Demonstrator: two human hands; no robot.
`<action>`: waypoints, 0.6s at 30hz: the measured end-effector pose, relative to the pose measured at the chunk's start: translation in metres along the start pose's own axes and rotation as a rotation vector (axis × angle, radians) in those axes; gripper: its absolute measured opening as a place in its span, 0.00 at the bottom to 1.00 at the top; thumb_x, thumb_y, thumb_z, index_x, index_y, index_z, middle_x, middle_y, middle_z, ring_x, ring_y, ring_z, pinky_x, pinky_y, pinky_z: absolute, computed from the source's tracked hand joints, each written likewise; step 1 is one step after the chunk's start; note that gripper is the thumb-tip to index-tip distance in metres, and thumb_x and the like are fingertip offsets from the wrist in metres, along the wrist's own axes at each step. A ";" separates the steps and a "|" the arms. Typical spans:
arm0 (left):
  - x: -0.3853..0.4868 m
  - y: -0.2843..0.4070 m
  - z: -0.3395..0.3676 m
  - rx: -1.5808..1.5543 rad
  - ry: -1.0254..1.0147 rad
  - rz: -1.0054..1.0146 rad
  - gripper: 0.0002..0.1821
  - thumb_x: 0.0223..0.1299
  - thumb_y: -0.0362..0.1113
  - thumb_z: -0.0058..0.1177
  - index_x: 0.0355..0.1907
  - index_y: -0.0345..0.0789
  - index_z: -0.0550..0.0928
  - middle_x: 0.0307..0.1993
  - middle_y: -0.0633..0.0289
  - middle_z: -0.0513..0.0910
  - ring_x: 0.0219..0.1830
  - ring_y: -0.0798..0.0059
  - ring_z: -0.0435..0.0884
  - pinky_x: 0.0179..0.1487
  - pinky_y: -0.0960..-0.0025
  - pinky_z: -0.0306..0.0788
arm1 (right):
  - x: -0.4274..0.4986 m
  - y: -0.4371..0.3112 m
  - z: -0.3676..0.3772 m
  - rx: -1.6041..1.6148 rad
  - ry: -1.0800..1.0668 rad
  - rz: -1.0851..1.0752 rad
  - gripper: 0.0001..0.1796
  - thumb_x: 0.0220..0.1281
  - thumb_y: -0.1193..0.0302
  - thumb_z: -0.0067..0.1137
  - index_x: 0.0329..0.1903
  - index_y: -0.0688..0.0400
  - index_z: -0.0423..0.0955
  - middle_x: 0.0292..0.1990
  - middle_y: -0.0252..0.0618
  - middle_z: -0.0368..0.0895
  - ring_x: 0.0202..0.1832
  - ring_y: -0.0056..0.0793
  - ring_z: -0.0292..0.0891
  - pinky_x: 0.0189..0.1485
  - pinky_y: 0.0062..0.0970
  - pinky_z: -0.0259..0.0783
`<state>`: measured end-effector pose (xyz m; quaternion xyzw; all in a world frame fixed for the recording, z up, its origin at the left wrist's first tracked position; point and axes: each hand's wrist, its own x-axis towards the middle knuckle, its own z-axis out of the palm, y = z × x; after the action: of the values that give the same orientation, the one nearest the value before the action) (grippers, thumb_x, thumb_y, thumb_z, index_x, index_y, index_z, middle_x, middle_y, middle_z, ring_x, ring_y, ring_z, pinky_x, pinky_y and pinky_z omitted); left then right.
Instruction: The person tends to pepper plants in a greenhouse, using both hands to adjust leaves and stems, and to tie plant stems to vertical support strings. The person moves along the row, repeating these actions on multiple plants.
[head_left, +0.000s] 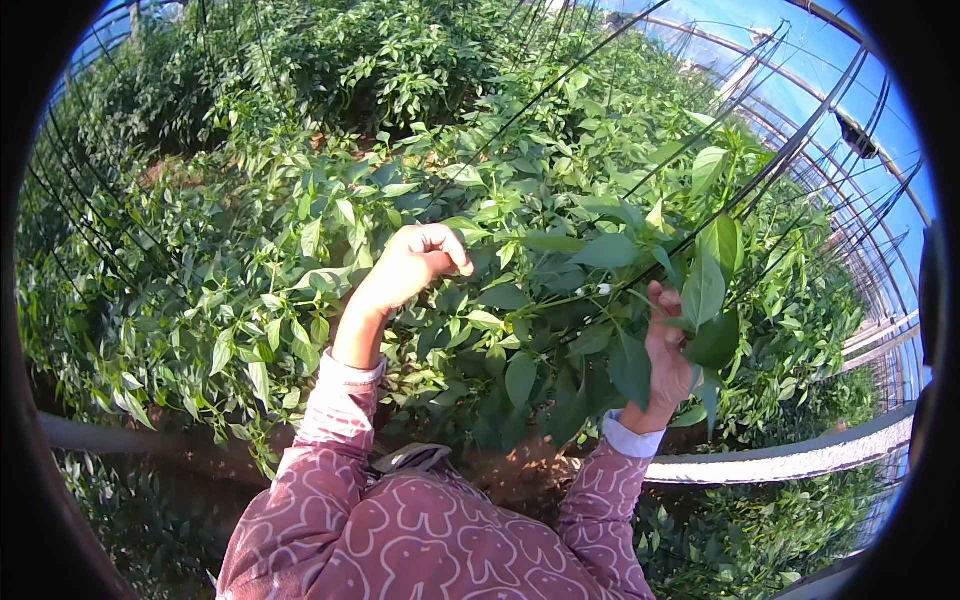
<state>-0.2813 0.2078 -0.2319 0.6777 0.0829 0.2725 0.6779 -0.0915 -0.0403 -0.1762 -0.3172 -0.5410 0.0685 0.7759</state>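
Observation:
My left hand (420, 264) is raised over the foliage with its fingers curled in. I see nothing between the fingertips, and strong sunlight washes out its detail. Among the leaves of a pepper plant (609, 251) is my right hand (667, 345), its fingers pointing up. Large leaves (705, 289) partly cover that hand, so whether it grips a stem is hidden. Close above its fingertips runs a dark support string (686, 241), slanting up to the right. Small white flowers (604, 289) show on the plant between my hands.
Dense pepper plants (262, 330) spread ahead and to both sides. Several dark strings (555, 82) slant through them. A pale rail or pipe (780, 457) crosses close to my body. Curved greenhouse frame bars (832, 97) arch overhead at right, where a dark object (855, 137) hangs.

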 end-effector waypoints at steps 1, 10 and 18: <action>-0.004 -0.006 -0.006 0.206 -0.064 -0.039 0.05 0.57 0.24 0.48 0.31 0.30 0.80 0.30 0.62 0.83 0.34 0.76 0.81 0.43 0.76 0.73 | 0.003 0.001 -0.001 0.027 -0.141 -0.091 0.20 0.57 0.68 0.58 0.52 0.57 0.66 0.33 0.41 0.74 0.48 0.43 0.70 0.62 0.50 0.60; 0.024 -0.101 0.019 0.702 -0.047 0.066 0.12 0.53 0.30 0.54 0.41 0.31 0.76 0.37 0.49 0.78 0.42 0.54 0.76 0.48 0.62 0.68 | -0.036 0.000 0.073 -0.797 0.493 -0.239 0.11 0.57 0.84 0.42 0.44 0.65 0.67 0.39 0.51 0.75 0.46 0.41 0.73 0.53 0.36 0.70; 0.041 -0.115 0.006 0.641 0.039 0.082 0.08 0.59 0.34 0.49 0.34 0.32 0.78 0.30 0.54 0.79 0.33 0.62 0.77 0.37 0.66 0.70 | -0.062 0.114 0.125 -1.075 -0.881 0.185 0.05 0.45 0.79 0.50 0.30 0.63 0.70 0.29 0.47 0.72 0.37 0.44 0.72 0.42 0.38 0.69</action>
<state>-0.2144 0.2306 -0.3317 0.8543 0.1501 0.2723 0.4166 -0.2000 0.0746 -0.2634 -0.6442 -0.7348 -0.0207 0.2112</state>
